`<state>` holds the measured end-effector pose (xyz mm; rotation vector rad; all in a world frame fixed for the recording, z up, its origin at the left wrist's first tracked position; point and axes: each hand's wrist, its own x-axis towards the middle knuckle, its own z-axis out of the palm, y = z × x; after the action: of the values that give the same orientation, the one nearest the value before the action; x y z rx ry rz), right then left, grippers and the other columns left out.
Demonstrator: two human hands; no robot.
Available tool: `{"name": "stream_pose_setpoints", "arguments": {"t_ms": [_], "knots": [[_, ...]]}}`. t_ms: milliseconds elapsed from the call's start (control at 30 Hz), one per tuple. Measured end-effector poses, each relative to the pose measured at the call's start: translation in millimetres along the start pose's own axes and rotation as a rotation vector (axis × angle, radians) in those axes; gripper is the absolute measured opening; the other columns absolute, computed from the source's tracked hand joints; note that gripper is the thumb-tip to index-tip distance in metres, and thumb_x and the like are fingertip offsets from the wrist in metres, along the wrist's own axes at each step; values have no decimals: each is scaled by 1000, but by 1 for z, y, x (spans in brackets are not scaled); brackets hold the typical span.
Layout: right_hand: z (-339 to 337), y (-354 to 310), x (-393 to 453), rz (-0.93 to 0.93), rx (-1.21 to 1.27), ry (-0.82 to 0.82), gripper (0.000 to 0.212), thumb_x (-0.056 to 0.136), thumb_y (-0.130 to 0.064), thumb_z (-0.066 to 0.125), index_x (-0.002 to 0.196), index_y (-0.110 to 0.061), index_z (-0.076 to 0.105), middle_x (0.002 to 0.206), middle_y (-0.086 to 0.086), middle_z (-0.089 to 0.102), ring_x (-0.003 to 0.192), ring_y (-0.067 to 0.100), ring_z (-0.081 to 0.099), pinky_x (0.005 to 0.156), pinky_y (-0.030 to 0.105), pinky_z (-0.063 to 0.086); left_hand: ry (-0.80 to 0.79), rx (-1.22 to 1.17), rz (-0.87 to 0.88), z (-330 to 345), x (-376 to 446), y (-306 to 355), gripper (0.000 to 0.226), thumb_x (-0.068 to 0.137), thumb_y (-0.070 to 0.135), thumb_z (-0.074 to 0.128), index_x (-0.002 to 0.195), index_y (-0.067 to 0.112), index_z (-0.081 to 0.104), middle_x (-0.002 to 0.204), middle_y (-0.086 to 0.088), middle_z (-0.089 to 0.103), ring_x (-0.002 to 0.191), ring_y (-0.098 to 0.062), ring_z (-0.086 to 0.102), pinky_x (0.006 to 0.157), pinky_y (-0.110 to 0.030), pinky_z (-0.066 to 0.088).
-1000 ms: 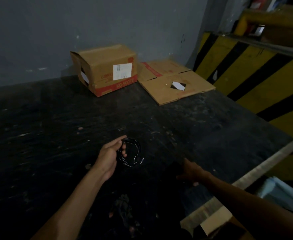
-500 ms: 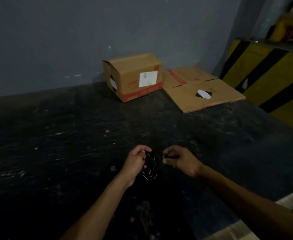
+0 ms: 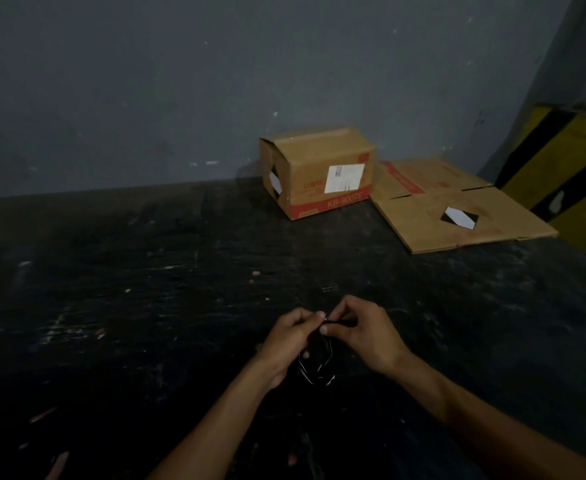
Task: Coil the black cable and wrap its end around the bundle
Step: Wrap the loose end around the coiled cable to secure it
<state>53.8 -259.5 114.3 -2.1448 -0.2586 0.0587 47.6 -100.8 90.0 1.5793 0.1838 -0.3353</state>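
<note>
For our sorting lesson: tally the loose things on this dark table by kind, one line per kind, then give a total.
Cable: 1, coiled, held by both hands
Box: 1, standing
Flattened cardboard: 1
Total: 3

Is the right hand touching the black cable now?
Touching. In the head view, the right hand pinches the cable at the top of the coil, thumb and forefinger closed on it.

both hands meet, left grip (image 3: pixel 286 344) and right grip (image 3: pixel 364 336) curled, pinching.
</note>
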Motion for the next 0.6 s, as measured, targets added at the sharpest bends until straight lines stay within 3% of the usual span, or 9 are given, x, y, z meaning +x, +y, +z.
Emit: {"name": "stream_pose_setpoints", "arguments": {"t_ms": [100, 233, 400, 600], "knots": [[2, 1, -2, -39, -67, 5, 15, 76, -20, 78, 78, -20, 63, 83, -4, 71, 82, 6, 66, 77, 29, 56, 9, -24, -39, 0, 1, 0, 24, 91, 42, 60, 73, 26, 63, 66, 9, 61, 58, -7, 48, 53, -25, 37], [5, 4, -5, -162, -159, -6, 10, 80, -15, 74, 81, -19, 65, 89, -6, 68, 86, 3, 63, 80, 24, 53, -41, -42, -37, 4, 1, 2, 27, 90, 48, 58, 89, 23, 67, 63, 9, 60, 51, -4, 48, 50, -24, 35], [6, 12, -10, -259, -235, 33, 10, 80, -15, 75, 84, -20, 67, 91, -4, 67, 87, 4, 61, 79, 17, 49, -88, 41, -36, 4, 4, 2, 23, 97, 34, 51, 78, 24, 59, 63, 6, 52, 50, -3, 43, 50, -22, 35], [-1, 13, -15, -422, -252, 61, 18, 84, -15, 70, 81, -27, 57, 101, -7, 66, 95, 2, 56, 83, 14, 44, 81, 104, 33, -6, 13, -2, 27, 101, 28, 44, 78, 22, 58, 72, -2, 53, 62, -11, 46, 55, -26, 38]]}}
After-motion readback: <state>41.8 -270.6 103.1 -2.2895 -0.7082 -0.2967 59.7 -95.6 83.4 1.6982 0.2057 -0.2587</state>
